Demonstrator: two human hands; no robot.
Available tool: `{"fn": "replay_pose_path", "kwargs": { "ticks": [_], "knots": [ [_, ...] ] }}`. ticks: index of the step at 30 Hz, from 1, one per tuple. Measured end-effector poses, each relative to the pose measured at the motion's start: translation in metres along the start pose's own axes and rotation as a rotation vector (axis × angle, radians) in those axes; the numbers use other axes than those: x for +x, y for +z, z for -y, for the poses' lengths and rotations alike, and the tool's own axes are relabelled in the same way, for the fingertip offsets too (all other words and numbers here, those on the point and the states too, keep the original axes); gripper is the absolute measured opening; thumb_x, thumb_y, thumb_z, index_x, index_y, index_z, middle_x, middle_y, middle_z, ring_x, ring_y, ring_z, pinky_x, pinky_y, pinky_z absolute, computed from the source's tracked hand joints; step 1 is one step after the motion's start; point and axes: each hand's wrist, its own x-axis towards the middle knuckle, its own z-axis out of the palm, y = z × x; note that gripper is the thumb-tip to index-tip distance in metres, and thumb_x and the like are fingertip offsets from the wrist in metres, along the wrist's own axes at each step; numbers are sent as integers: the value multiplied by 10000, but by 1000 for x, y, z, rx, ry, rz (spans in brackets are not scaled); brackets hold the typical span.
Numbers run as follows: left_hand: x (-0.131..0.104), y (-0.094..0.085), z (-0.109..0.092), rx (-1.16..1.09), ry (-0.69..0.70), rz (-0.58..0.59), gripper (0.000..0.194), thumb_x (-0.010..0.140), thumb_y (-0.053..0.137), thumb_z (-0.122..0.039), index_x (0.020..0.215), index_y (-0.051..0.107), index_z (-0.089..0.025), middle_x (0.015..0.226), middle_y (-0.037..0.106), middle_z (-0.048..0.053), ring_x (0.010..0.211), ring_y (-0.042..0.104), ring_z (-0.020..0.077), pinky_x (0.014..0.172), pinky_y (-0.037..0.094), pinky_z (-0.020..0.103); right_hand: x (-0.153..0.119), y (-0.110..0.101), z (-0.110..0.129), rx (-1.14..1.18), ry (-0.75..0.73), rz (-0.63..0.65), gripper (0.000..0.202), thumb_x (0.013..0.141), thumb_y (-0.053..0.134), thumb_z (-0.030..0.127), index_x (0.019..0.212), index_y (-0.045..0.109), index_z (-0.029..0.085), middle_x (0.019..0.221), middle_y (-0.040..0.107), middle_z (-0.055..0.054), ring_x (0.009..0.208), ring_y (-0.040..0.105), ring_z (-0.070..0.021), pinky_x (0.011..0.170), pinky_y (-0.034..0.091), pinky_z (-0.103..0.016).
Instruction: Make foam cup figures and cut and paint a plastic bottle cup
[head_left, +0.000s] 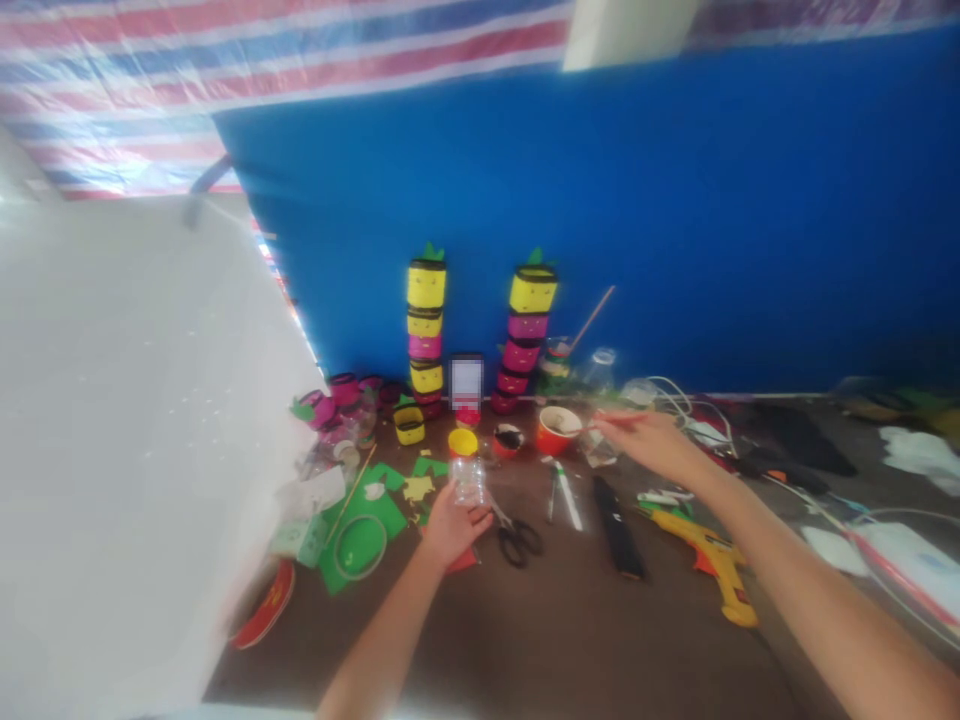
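Two hands work: left hand (452,527) grips a clear jar (469,478); right hand (651,437) pinches a thin stick (600,425) over an orange cup (556,430). No writing is legible.

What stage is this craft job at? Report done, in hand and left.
Done: two stacks of decorated pots stand against the blue board. In hand: left hand holds a clear jar; right hand holds a stick at the orange cup. Left, probably: green cutouts lie loose.
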Motion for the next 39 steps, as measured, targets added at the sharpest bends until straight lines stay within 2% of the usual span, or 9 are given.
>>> {"fn": "replay_pose_path", "kwargs": {
  "ticks": [3, 6, 11, 17, 26, 32, 36, 39],
  "knots": [
    [0, -1, 0, 1, -11, 11, 341, 786, 531, -448, 885, 602, -130, 837, 670, 100, 810, 627, 210, 827, 427, 353, 16, 8, 2, -35, 52, 5, 398, 862, 351, 383, 662, 635, 188, 773, 710, -97, 839, 656, -252, 792, 472, -338],
    [2, -4, 0, 1, -12, 39, 352, 791, 523, -452, 902, 607, -129, 853, 672, 101, 840, 627, 218, 841, 421, 359, 34, 17, 1, -32, 95, 52, 421, 869, 359, 372, 583, 608, 187, 663, 694, -90, 704, 662, -222, 686, 482, -294],
    [5, -6, 1, 8, -8, 47, 382, 791, 515, -471, 910, 610, -121, 897, 670, 120, 913, 618, 233, 870, 407, 370, 57, 24, -5, -17, 166, 80, 485, 897, 309, 377, 605, 636, 168, 621, 693, -96, 582, 642, -186, 565, 465, -255],
    [6, -7, 0, 7, -12, 46, 390, 791, 517, -479, 909, 608, -119, 894, 670, 116, 918, 620, 234, 873, 407, 365, 67, 24, -10, -19, 174, 121, 486, 888, 323, 424, 626, 638, 162, 644, 701, -90, 446, 587, -155, 486, 441, -255],
    [4, -2, -1, 8, -22, 15, 368, 792, 509, -472, 890, 607, -131, 854, 668, 109, 881, 622, 233, 861, 407, 374, 64, 19, -7, -49, 132, 204, 455, 898, 315, 405, 690, 639, 163, 680, 705, -74, 457, 592, -142, 511, 445, -246],
    [3, 3, -1, 11, -25, -25, 376, 791, 506, -481, 882, 605, -129, 835, 665, 104, 854, 621, 227, 827, 413, 357, 59, 8, 2, -170, 72, 193, 452, 901, 324, 381, 625, 615, 172, 571, 651, -78, 560, 626, -187, 608, 447, -276],
    [2, 4, 0, 10, -16, -42, 383, 783, 520, -480, 918, 602, -131, 829, 665, 101, 837, 621, 223, 813, 414, 354, 54, 5, 12, -250, -25, 175, 361, 897, 334, 312, 711, 614, 182, 753, 688, -103, 749, 647, -212, 700, 437, -283],
    [1, 3, 0, 5, -6, -12, 376, 783, 528, -471, 918, 602, -128, 845, 666, 104, 817, 623, 215, 811, 416, 349, 49, 6, 19, -287, -80, 190, 313, 890, 335, 276, 786, 613, 178, 814, 684, -108, 791, 642, -221, 712, 426, -290]
  ]
}}
